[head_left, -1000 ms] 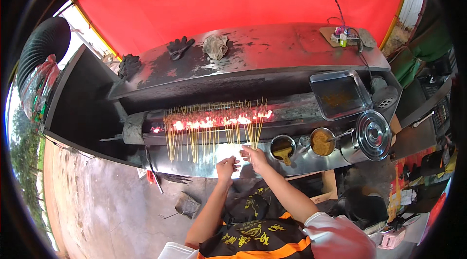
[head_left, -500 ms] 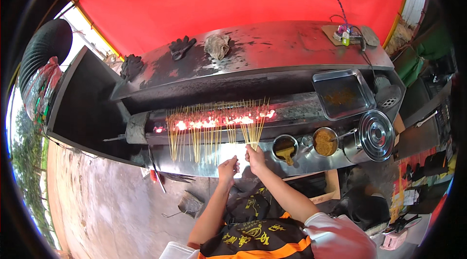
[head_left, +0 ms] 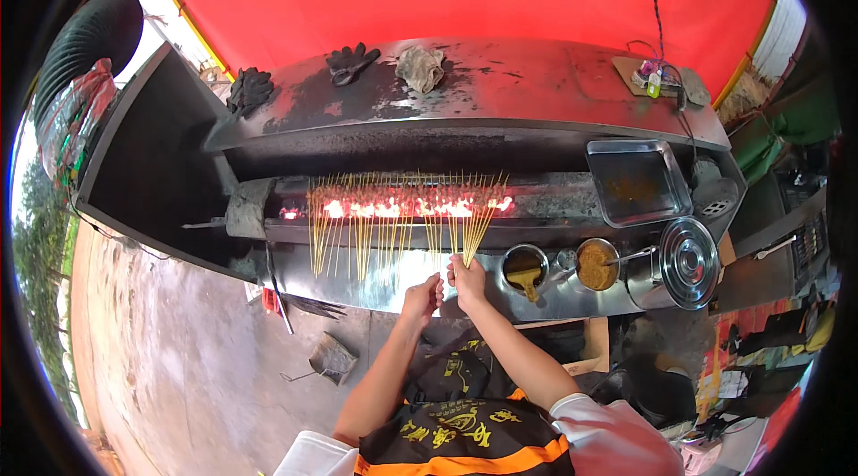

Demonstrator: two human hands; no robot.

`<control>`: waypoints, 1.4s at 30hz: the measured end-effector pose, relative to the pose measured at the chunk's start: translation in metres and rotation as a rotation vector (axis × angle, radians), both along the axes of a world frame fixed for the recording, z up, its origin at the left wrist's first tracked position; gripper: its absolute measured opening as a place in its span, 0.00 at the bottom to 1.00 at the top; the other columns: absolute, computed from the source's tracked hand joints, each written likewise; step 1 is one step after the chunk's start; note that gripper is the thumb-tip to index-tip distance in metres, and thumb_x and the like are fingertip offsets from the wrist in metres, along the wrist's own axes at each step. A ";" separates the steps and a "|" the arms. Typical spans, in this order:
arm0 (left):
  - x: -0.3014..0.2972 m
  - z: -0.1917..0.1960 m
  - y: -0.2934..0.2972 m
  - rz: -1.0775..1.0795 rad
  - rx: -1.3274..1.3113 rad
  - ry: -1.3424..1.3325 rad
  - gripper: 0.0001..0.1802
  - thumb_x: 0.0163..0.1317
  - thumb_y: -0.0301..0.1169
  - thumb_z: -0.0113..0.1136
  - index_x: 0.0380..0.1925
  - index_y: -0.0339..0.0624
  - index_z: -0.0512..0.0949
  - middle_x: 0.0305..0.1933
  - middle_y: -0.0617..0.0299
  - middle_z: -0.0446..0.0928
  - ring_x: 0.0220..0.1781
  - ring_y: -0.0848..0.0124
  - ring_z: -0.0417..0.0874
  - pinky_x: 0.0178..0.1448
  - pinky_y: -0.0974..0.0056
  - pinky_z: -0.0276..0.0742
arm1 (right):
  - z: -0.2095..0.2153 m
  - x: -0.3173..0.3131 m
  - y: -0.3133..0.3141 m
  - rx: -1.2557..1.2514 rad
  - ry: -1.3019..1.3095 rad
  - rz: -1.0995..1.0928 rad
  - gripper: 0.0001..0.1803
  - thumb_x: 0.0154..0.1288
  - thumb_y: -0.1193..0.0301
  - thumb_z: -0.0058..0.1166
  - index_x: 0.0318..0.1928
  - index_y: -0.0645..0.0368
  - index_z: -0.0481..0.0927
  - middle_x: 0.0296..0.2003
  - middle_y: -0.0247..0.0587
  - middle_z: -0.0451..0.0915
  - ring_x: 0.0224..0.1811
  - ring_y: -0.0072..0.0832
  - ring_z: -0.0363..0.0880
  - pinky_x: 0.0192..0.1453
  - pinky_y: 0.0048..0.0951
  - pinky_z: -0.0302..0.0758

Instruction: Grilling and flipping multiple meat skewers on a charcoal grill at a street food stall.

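Observation:
Thin wooden meat skewers [head_left: 362, 248] lie side by side across a long charcoal grill [head_left: 554, 224]. Their meat ends [head_left: 375, 193] rest over glowing coals, and the bare sticks point toward me. My right hand [head_left: 466, 284] is closed around the lower ends of a bunch of skewers [head_left: 474, 239] that fans out at the right end of the row. Just left of it, my left hand [head_left: 423, 299] is closed at the lower ends of a smaller bunch [head_left: 433, 236]. The two hands nearly touch, and the stick ends inside them are hidden.
Right of my hands stand a pot of dark liquid with a brush [head_left: 525, 272], a bowl of orange-brown seasoning [head_left: 596, 264] and a lidded metal pot [head_left: 688, 263]. A metal tray [head_left: 636, 181] sits behind them. Gloves [head_left: 351, 63] and a cloth [head_left: 420, 69] lie on the back ledge.
My left hand has risen to the lower ends of the smaller bunch, closer to the grill. The skewers in my right hand now spread further to the right. The whole view has shifted slightly.

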State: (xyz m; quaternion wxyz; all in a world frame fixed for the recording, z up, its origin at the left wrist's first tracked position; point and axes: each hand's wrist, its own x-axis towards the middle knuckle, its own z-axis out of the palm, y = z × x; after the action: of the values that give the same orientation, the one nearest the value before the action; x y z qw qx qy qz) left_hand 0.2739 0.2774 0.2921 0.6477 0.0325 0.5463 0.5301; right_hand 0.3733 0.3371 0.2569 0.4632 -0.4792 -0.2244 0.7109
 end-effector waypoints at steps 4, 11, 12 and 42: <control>0.002 0.000 -0.006 -0.037 0.019 0.058 0.09 0.63 0.31 0.56 0.33 0.34 0.75 0.27 0.61 0.77 0.26 0.75 0.76 0.30 0.72 0.73 | -0.001 0.001 -0.007 0.075 -0.088 -0.021 0.09 0.67 0.67 0.50 0.38 0.62 0.74 0.27 0.38 0.77 0.24 0.22 0.75 0.26 0.24 0.71; -0.001 -0.008 -0.005 0.028 0.084 0.016 0.16 0.63 0.27 0.55 0.45 0.22 0.72 0.44 0.45 0.77 0.45 0.59 0.82 0.51 0.64 0.80 | -0.001 0.005 -0.010 0.242 -0.388 -0.029 0.13 0.66 0.65 0.50 0.35 0.64 0.76 0.26 0.37 0.79 0.26 0.24 0.77 0.32 0.27 0.73; -0.002 -0.007 -0.004 0.043 0.072 0.005 0.15 0.64 0.26 0.54 0.45 0.22 0.71 0.40 0.48 0.77 0.41 0.62 0.82 0.45 0.66 0.80 | 0.005 0.007 -0.013 0.249 -0.416 -0.005 0.13 0.67 0.65 0.50 0.35 0.64 0.75 0.25 0.36 0.78 0.26 0.22 0.76 0.32 0.26 0.72; -0.125 0.013 -0.113 -0.158 -0.106 0.183 0.25 0.62 0.44 0.56 0.46 0.31 0.70 0.42 0.50 0.76 0.40 0.64 0.81 0.42 0.64 0.81 | 0.016 0.041 0.013 -0.022 0.073 0.477 0.22 0.67 0.54 0.50 0.48 0.61 0.74 0.31 0.41 0.79 0.28 0.28 0.79 0.30 0.29 0.76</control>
State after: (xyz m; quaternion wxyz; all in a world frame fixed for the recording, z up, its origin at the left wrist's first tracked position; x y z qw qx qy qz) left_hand 0.1491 0.1642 0.3050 0.6355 0.0893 0.6262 0.4427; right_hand 0.4145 0.3499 0.2730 0.2847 -0.3917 -0.3066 0.8194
